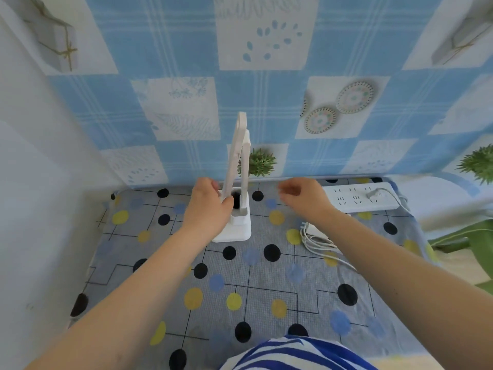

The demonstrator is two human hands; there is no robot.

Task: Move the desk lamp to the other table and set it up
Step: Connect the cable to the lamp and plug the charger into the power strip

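Note:
A white folding desk lamp [238, 166] stands upright on its flat base near the back of the table [266, 276], which wears a grey cloth with black, yellow and blue dots. My left hand [208, 206] grips the lower end of the lamp's raised head, thumb against it just above the base. My right hand [304, 196] hovers to the right of the lamp with fingers loosely curled, holding nothing. The lamp's white cable and plug [317, 239] lie coiled on the cloth under my right forearm.
A white power strip [360, 197] with one plug in it lies at the back right. A blue checked patterned wall covering [186, 49] rises directly behind the table. A white wall [34, 209] closes the left side. A green chair [458, 241] stands beyond the right edge.

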